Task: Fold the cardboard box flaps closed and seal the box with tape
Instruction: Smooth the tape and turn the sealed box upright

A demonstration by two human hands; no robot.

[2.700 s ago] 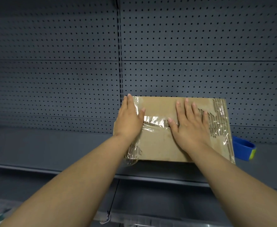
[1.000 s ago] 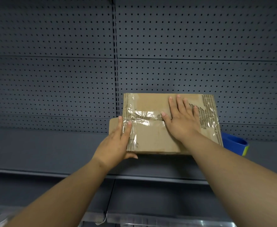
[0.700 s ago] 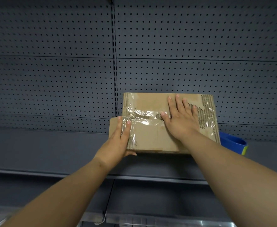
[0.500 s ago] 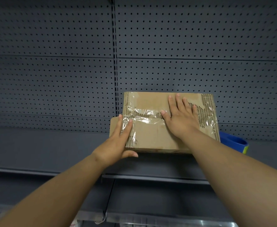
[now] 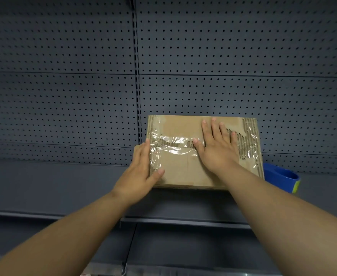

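Observation:
A flat brown cardboard box (image 5: 179,170) lies on the grey shelf with its top flaps folded shut. Wrinkled clear tape (image 5: 171,143) runs along the middle seam and down the left end; torn, taped cardboard shows at the right end. My right hand (image 5: 216,148) lies flat on the top, fingers spread, thumb on the seam tape. My left hand (image 5: 140,169) presses flat against the box's left edge, fingers over the tape there and thumb on the top near the front. A blue tape dispenser (image 5: 281,178) sits just right of the box, partly hidden by it.
The grey metal shelf (image 5: 54,186) stretches left and right of the box, with a perforated back panel (image 5: 223,56) right behind it. The shelf's front edge (image 5: 183,221) is below my forearms, with a lower level beneath.
My left hand slid from the top of the box to its left edge and now presses the tape there, thumb shifted onto the top. My right hand stays flat on the top.

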